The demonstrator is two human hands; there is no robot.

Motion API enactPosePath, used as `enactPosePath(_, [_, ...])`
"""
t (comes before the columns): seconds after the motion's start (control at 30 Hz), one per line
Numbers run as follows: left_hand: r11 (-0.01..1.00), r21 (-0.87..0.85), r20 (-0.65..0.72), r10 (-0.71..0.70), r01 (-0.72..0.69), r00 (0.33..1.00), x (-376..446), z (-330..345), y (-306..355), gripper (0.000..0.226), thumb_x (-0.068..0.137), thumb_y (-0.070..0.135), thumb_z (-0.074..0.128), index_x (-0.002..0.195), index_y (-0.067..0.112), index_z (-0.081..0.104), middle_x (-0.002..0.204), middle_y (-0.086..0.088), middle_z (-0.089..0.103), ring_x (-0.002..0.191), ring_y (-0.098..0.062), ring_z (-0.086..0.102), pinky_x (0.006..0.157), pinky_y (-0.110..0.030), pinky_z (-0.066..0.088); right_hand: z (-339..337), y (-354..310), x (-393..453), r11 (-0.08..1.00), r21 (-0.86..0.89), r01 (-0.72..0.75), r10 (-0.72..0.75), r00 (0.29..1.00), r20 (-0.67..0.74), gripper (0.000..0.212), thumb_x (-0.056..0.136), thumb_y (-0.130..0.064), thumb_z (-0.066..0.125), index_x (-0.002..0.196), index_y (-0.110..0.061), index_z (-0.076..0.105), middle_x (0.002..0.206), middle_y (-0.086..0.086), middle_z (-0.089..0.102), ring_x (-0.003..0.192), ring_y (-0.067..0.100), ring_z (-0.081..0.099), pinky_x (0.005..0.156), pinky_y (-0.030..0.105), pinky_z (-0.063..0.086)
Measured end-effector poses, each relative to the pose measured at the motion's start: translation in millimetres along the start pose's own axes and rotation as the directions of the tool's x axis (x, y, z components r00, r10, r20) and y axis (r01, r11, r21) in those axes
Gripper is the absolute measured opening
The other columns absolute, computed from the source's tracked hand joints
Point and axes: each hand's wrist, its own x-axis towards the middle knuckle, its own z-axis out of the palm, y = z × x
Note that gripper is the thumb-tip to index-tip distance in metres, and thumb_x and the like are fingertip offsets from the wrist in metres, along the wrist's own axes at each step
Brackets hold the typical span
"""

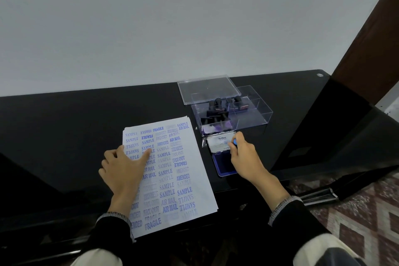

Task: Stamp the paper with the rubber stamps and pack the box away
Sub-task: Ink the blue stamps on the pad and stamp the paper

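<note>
- Paper [172, 170]: a small stack lying on the dark surface [64, 127], left of centre; I see the top sheet almost wholly covered in blue imprints (SAMPLE, FRAGILE, AIR MAIL, AMENDED, FAX OUT), so I judge the stamping largely done.
- Left hand [123, 170]: lies flat on the sheet's left half with its fingers straight and spread, pinning the sheet and gripping nothing.
- Ink pad [223, 165]: just right of the sheet, its lid [220, 142] hinged open with the label showing.
- Right hand [244, 155]: over the pad, its fingers curled round a stamp with a blue knob [234, 142]; I judge another inking under way.
- Clear box [235, 114]: behind the pad, with several dark-handled stamps inside; its lid [208, 88] is off and lies just behind it.
- Remaining, in my judgement: return the held stamp, close the pad, lid the box, pack it away.
</note>
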Motion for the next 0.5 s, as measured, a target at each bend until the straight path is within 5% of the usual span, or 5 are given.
enactPosePath(0.2, [1.000,0.003,0.001,0.004,-0.004,1.000,0,-1,1,0.085,0.072,0.074,0.059,0.127,0.009,0.052,0.123,-0.013,0.047,0.106,-0.033,0.050,0.094,-0.048,0.036,-7,-4,9,0.998,-0.049,-0.029,0.033,0.996,0.084,0.015,0.100,-0.019,0.041,0.088,-0.012,0.035,0.068,0.005,0.048,0.054,0.016,0.037,0.049,0.032,0.033])
enactPosePath(0.5, [1.000,0.010,0.005,0.007,-0.007,1.000,-1,-1,1,0.084,0.073,0.074,0.059,0.127,0.009,0.051,0.123,-0.013,0.046,0.106,-0.034,0.049,0.094,-0.048,0.036,2,2,-14,0.992,0.123,-0.007,0.009,1.000,-0.021,0.014,0.100,-0.016,0.039,0.086,-0.018,0.035,0.074,0.007,0.053,0.059,0.014,0.044,0.050,0.028,0.036])
